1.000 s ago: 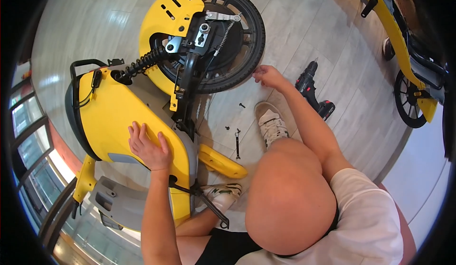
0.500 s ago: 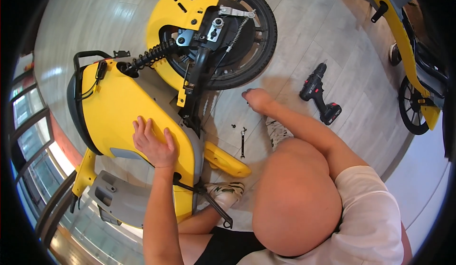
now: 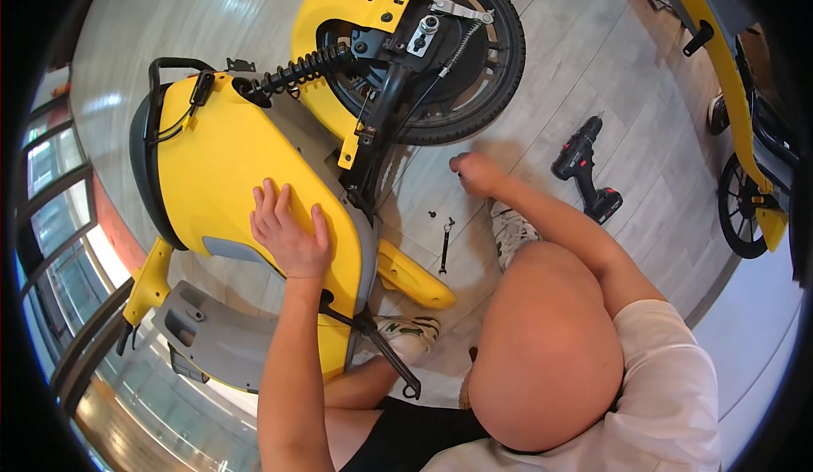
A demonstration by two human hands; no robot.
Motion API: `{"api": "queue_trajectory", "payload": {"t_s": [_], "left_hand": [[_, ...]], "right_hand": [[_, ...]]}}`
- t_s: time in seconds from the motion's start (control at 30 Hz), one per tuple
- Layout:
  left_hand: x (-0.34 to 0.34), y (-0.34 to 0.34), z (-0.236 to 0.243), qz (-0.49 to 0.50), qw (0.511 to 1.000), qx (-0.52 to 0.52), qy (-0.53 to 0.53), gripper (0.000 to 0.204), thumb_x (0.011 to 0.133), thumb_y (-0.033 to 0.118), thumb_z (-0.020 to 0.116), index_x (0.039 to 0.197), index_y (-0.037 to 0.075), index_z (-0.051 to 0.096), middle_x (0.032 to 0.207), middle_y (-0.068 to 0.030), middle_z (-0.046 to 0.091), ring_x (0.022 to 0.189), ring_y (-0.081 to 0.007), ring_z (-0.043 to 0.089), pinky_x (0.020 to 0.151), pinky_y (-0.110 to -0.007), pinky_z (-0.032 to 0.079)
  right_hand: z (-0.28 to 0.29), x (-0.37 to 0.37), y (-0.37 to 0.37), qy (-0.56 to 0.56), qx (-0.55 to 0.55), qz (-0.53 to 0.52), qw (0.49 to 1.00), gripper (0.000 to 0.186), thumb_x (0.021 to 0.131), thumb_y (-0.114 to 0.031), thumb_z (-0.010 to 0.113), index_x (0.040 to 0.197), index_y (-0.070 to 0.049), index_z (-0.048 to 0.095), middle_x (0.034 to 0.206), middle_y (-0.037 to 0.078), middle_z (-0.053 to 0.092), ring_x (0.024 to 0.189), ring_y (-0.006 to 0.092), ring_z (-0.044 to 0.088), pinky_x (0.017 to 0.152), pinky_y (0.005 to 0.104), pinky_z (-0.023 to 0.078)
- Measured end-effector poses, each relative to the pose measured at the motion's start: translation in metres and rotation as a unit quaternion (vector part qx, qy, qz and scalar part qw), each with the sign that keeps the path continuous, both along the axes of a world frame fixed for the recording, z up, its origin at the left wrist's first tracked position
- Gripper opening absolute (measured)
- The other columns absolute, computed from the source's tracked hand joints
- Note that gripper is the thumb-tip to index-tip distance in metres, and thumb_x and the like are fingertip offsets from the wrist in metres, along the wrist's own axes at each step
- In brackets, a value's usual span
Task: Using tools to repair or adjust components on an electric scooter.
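A yellow electric scooter (image 3: 224,154) lies on its side on the floor at my left. My left hand (image 3: 292,233) rests on its yellow side panel with the fingers spread, holding nothing. My right hand (image 3: 477,174) is closed above the floor, just below the scooter's rear wheel (image 3: 511,74) and apart from it. Something small and dark shows at its fingers, too small to name. A coil-spring shock absorber (image 3: 309,67) links the body to the wheel end. A small wrench (image 3: 445,249) lies between my hands, beside small dark fasteners (image 3: 432,215).
A black cordless drill (image 3: 583,167) lies on the floor at right. A kickstand (image 3: 394,362) juts from the scooter near my foot, with a yellow side piece (image 3: 415,279) above it. Another yellow scooter (image 3: 738,91) stands at the far right. Glass doors (image 3: 55,184) line the left.
The view has shifted, so most of the scene sits a little further right. My left hand stays on the panel; my right hand remains closed near the wheel.
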State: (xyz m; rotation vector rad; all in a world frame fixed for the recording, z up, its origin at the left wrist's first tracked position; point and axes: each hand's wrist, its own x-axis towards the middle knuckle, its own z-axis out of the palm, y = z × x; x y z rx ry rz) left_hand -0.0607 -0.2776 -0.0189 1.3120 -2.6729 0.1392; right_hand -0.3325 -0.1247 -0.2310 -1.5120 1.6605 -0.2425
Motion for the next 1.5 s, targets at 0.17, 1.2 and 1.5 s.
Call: {"api": "queue_trajectory", "payload": {"t_s": [0.17, 1.2, 1.5], "left_hand": [[-0.002, 0.001, 0.001, 0.001, 1.0, -0.001, -0.007, 0.05, 0.084, 0.029, 0.058, 0.126, 0.004, 0.048, 0.141, -0.0154, 0.041, 0.135, -0.0338, 0.032, 0.109, -0.048, 0.02], [0.0, 0.0, -0.002, 0.006, 1.0, 0.005, -0.001, 0.052, 0.084, 0.031, 0.059, 0.127, 0.005, 0.047, 0.142, -0.0162, 0.041, 0.135, -0.035, 0.032, 0.108, -0.05, 0.02], [0.0, 0.001, 0.001, 0.017, 1.0, 0.005, -0.014, 0.048, 0.085, 0.031, 0.056, 0.125, 0.005, 0.048, 0.142, -0.0175, 0.04, 0.136, -0.035, 0.031, 0.109, -0.048, 0.02]], "right_hand": [[-0.003, -0.006, 0.005, 0.009, 0.003, 0.027, 1.0, 0.016, 0.073, -0.002, 0.058, 0.089, -0.001, 0.06, 0.091, 0.021, 0.062, 0.09, 0.0399, 0.06, 0.08, 0.0474, 0.049], [-0.007, -0.013, 0.007, -0.011, -0.007, -0.039, 0.999, 0.024, 0.076, -0.028, 0.073, 0.081, -0.006, 0.063, 0.082, 0.014, 0.065, 0.083, 0.034, 0.061, 0.074, 0.044, 0.048], [0.029, -0.009, 0.043, -0.07, -0.084, -0.193, 0.975, 0.032, 0.08, -0.021, 0.07, 0.105, -0.004, 0.059, 0.096, 0.016, 0.056, 0.091, 0.0346, 0.057, 0.077, 0.0419, 0.047]]}}
